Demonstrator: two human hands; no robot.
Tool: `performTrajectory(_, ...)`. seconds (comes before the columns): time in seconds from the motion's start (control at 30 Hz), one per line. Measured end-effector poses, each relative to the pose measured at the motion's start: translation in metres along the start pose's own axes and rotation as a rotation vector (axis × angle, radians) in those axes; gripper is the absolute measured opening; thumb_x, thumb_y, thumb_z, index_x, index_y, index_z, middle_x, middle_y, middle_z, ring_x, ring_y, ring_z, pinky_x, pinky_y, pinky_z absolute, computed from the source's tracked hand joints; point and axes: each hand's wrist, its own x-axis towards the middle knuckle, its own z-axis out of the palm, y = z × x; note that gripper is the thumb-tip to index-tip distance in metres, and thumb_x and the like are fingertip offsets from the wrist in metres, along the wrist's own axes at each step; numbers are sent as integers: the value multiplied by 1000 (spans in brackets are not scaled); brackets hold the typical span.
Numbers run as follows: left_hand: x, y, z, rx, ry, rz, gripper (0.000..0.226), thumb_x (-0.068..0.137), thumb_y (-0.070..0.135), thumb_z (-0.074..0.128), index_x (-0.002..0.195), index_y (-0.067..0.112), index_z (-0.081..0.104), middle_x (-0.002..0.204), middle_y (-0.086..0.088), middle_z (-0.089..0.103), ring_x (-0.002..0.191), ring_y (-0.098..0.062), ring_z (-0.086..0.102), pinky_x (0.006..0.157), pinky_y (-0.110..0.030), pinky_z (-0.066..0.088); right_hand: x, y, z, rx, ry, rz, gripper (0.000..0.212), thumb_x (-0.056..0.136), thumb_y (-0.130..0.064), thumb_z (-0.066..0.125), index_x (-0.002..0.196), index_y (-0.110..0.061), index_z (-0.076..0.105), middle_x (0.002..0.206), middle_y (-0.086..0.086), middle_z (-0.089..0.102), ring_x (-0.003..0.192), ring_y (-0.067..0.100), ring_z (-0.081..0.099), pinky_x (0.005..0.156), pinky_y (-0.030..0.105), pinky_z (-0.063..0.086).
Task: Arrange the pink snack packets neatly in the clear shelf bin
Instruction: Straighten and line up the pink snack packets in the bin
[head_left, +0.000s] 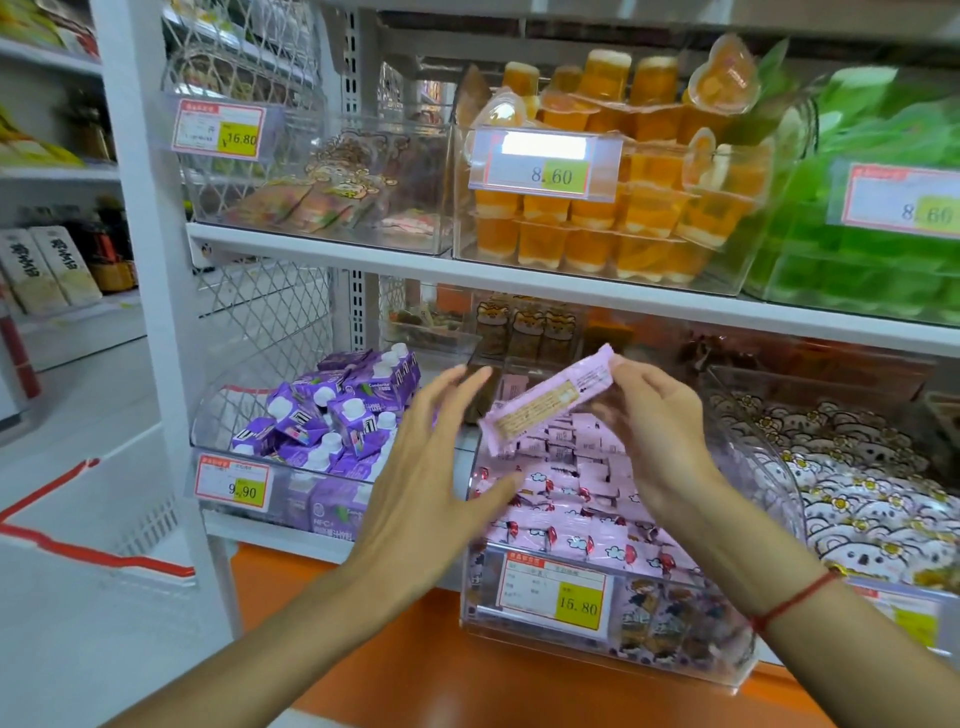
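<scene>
Glossy pink film packet (545, 400), clear smooth plastic bin (737, 670), white metal mesh (260, 322).

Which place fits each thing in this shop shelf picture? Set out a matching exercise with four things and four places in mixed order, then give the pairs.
Things:
1. purple cartons
2. orange jelly cups
3. pink packet
4. green packs

Places:
A. upper shelf, far right bin
B. held in the right hand
C. lower shelf, left bin
D. upper shelf, middle bin

Pairs: 1-C, 2-D, 3-B, 4-A
</scene>
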Motion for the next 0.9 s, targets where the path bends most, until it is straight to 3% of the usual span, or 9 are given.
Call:
performTrajectory(0.13,5,10,-4,45,63,213,49,82,24,70,127,34,53,125,21,51,113,1,49,85,-12,42,-18,0,-3,158,-149,177,16,95,-11,53,94,-3,67,70,0,73,70,7,70,63,14,55)
performTrajectory(0.23,7,14,-5,-236,108,6,34,83,19,71,114,31,64,106,21,66,94,3,60,79,-12,47,-22,-5,-7,109,-195,174,20,94,-23,55,101,-7,67,80,0,73,76,8,70,68,17,56)
performTrajectory(0.37,11,19,-6,-814,78,-518,14,84,33,65,87,21,73,80,6,74,75,-10,72,54,-19,54,-27,-6,-15,-478,-230,-309,29,94,-40,50,122,-31,53,118,-17,56,113,2,52,89,9,39)
performTrajectory(0.47,9,19,-7,-793,66,-590,28,81,45,65,82,19,72,77,7,75,73,-11,72,49,-17,50,-36,-3,-15,-791,-403,-650,44,91,-42,55,134,-38,44,132,-24,40,127,-6,28,103,14,21)
performTrajectory(0.53,8,20,-6,-757,56,-585,33,80,50,63,77,19,74,74,5,75,70,-11,72,46,-16,49,-36,2,-14,-975,-457,-755,45,89,-41,59,132,-35,49,130,-19,46,126,-1,31,108,27,21)
performTrajectory(0.63,10,22,-6,-681,42,-584,44,80,60,53,69,24,75,70,5,74,64,-10,71,41,-16,46,-36,6,-12,-1024,-475,-723,37,88,-39,61,124,-32,57,111,-19,55,106,1,39,98,32,31)
performTrajectory(0.73,15,22,-8,-686,50,-588,52,80,67,33,84,28,68,72,6,74,61,-11,70,41,-19,47,-33,9,-13,-856,-478,-612,30,87,-35,65,115,-29,59,109,-16,61,100,2,49,87,21,41)
performTrajectory(0.8,14,17,-7,-639,94,-555,47,89,59,31,94,27,65,80,7,73,66,-8,67,49,-21,49,-29,11,-15,-674,-460,-463,26,86,-33,65,110,-25,56,107,-10,63,97,3,56,82,15,44)
performTrajectory(0.9,6,5,-2,-414,117,-450,16,93,43,48,104,35,56,103,19,62,87,6,59,74,-25,46,-17,13,-16,-394,-428,-237,29,89,-30,61,114,-27,47,108,0,63,94,7,63,75,12,48)
